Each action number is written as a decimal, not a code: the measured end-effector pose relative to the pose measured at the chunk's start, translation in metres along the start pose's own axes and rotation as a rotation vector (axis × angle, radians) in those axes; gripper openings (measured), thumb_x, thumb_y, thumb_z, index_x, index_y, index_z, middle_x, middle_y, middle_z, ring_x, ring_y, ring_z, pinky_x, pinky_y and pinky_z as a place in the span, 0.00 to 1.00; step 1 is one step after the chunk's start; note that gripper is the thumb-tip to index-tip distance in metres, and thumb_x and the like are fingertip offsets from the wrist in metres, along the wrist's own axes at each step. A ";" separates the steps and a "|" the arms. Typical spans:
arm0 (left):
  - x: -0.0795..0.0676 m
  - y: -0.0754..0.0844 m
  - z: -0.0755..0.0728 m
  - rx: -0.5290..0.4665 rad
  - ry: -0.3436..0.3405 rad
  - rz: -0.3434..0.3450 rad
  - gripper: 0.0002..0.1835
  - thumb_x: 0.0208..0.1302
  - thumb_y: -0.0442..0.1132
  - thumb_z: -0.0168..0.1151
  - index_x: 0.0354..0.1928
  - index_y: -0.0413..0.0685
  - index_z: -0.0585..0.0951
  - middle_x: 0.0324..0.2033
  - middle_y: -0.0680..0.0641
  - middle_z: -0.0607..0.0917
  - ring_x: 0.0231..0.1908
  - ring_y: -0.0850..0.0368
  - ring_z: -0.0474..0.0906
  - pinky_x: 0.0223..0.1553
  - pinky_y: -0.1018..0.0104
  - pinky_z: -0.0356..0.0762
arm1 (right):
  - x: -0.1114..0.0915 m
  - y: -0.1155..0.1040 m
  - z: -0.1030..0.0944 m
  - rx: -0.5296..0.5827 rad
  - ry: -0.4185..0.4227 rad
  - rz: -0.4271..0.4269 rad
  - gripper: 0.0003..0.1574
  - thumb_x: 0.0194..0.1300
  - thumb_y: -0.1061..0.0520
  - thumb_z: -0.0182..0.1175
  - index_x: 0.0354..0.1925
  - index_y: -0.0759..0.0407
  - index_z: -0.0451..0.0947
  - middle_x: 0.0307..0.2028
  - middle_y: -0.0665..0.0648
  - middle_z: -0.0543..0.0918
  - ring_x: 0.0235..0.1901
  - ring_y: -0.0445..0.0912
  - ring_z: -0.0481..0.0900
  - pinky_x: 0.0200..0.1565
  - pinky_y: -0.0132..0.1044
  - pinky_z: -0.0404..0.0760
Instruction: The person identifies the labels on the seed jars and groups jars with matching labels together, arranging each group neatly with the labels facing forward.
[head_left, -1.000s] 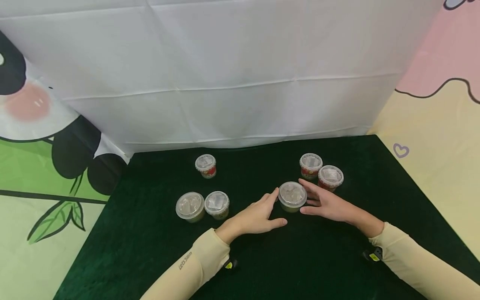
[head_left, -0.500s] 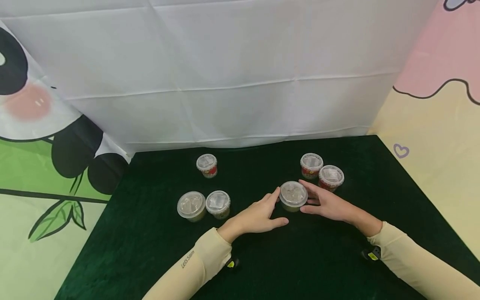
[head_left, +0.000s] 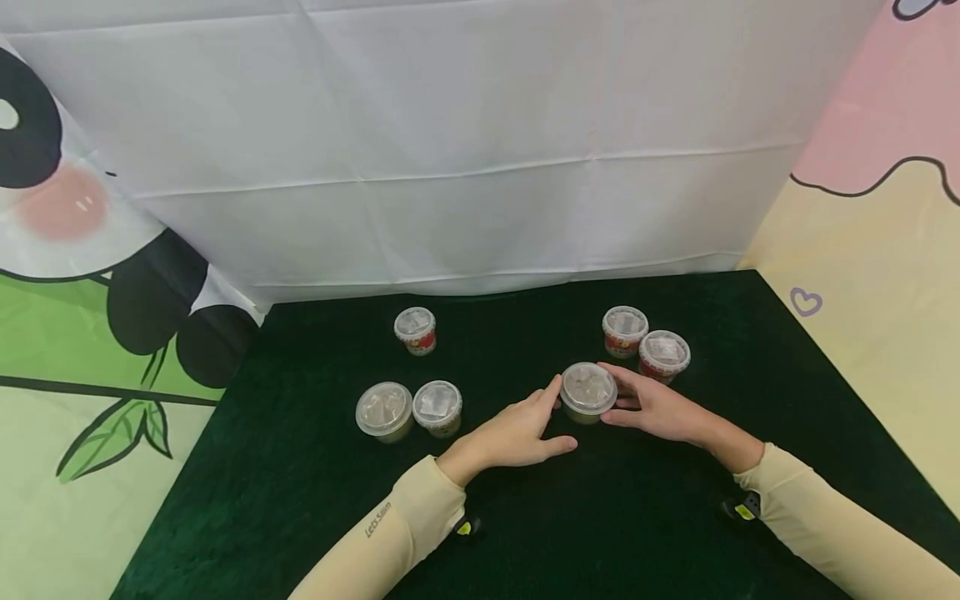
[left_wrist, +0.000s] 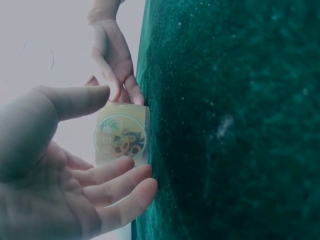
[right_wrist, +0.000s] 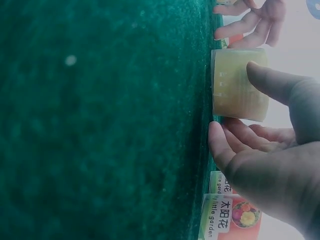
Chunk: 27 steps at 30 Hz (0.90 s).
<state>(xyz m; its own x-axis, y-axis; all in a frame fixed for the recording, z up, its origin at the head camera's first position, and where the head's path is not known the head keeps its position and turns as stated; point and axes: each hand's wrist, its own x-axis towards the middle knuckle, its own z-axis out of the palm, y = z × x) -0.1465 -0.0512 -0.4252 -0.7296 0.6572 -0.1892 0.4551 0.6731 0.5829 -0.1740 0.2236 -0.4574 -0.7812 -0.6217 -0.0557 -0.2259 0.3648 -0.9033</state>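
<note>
A lidded plastic tub [head_left: 588, 389] stands upright on the green cloth between the two hands. Its yellow-green side carries a round sunflower label [left_wrist: 121, 137], seen in the left wrist view. From the left, the left hand [head_left: 517, 427] has its fingertips right at the tub's side, thumb spread away toward the front. On the opposite side the right hand [head_left: 656, 404] lies with its fingers slightly bent and thumb apart, fingertips close against the tub [right_wrist: 240, 85]. Neither hand wraps round it. Just behind the right hand is a red-labelled tub [head_left: 664, 353], partly covered by that hand.
Another red-labelled tub [head_left: 625, 330] touches or nearly touches the one behind the right hand. At the left, a wide-lidded tub [head_left: 384, 410] and a smaller tub [head_left: 437, 407] stand side by side, with one red-labelled tub [head_left: 416, 329] farther back. A white curtain [head_left: 480, 225] closes the rear.
</note>
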 end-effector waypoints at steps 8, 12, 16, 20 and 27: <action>0.000 0.002 0.002 0.042 0.010 0.011 0.50 0.73 0.56 0.59 0.80 0.39 0.43 0.69 0.40 0.71 0.67 0.53 0.71 0.68 0.59 0.67 | -0.001 0.001 0.000 0.004 0.004 -0.005 0.50 0.69 0.55 0.66 0.78 0.61 0.51 0.71 0.67 0.65 0.69 0.64 0.65 0.65 0.56 0.70; 0.001 0.004 0.004 0.055 0.020 0.009 0.50 0.73 0.55 0.60 0.80 0.37 0.43 0.68 0.40 0.72 0.66 0.54 0.71 0.68 0.60 0.67 | 0.000 0.002 -0.001 0.003 0.004 -0.012 0.49 0.69 0.55 0.66 0.78 0.60 0.52 0.71 0.66 0.66 0.69 0.64 0.66 0.65 0.56 0.70; 0.002 0.006 0.005 0.063 0.032 0.009 0.50 0.73 0.55 0.60 0.80 0.37 0.43 0.67 0.40 0.73 0.65 0.54 0.72 0.67 0.60 0.67 | 0.000 0.003 -0.001 0.005 0.003 -0.018 0.49 0.69 0.55 0.66 0.78 0.60 0.52 0.71 0.66 0.66 0.68 0.64 0.67 0.65 0.56 0.71; 0.001 0.006 0.007 0.082 0.040 0.009 0.50 0.73 0.55 0.60 0.80 0.37 0.42 0.65 0.41 0.76 0.64 0.54 0.73 0.66 0.60 0.68 | 0.000 0.002 0.000 -0.005 0.008 -0.017 0.49 0.69 0.55 0.66 0.78 0.60 0.52 0.71 0.66 0.66 0.68 0.64 0.67 0.65 0.57 0.70; 0.001 0.007 0.007 0.077 0.031 -0.005 0.50 0.74 0.54 0.60 0.80 0.38 0.42 0.64 0.41 0.77 0.63 0.54 0.74 0.65 0.60 0.70 | 0.000 0.002 0.001 -0.030 0.013 -0.033 0.48 0.70 0.54 0.66 0.78 0.59 0.52 0.70 0.66 0.66 0.68 0.64 0.67 0.65 0.58 0.70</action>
<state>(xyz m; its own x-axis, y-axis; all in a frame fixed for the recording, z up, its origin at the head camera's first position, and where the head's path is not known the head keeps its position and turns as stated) -0.1403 -0.0430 -0.4267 -0.7469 0.6438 -0.1664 0.4884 0.7010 0.5196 -0.1733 0.2238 -0.4597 -0.7805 -0.6248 -0.0207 -0.2684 0.3649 -0.8915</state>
